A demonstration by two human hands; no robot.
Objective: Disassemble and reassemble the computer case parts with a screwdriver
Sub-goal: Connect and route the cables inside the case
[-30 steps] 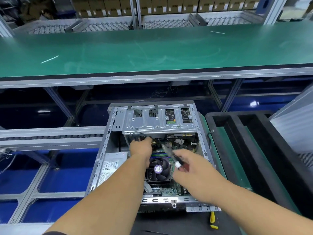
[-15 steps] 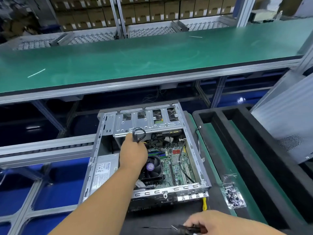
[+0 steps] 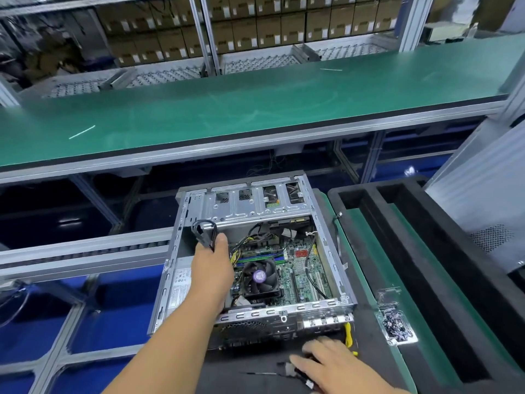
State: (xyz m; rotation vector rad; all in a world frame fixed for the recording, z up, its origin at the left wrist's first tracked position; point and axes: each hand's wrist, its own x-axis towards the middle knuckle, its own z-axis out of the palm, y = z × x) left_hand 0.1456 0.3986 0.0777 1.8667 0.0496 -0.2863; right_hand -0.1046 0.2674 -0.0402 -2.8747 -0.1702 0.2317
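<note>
Withdrawn from the chassis over the past second, the right hand [image 3: 329, 362] now lies on the black mat at 6 o'clock, fingers spread flat over a dark-handled tool that appears to be the screwdriver [image 3: 298, 375], its thin shaft pointing toward 9 o'clock; that grip reads as released, pressing rather than closing. The left hand [image 3: 213, 263] has kept its place inside the open computer case [image 3: 331, 253], fingers clenched on a looped black cable bundle [image 3: 203, 231] at the 10 o'clock corner, just below the drive cage [image 3: 250, 207].

The case sits at centre on the desk, its open side up, motherboard and CPU fan [image 3: 260, 277] exposed. Sheet steel of this kind is likely stiff and fairly heavy, with sharp stamped edges; the folded outer rails look the safest hold. The cable is soft and light, best taken by its connector rather than pulled by the wires, and the board beneath is fragile.

Room is tight: the case's left wall hangs near the desk's edge at 9 o'clock above the conveyor rails, while a black foam tray [image 3: 369, 211] crowds 3 o'clock. A clear packet of screws [image 3: 396, 325] lies at 4 o'clock, well within sweeping range.
</note>
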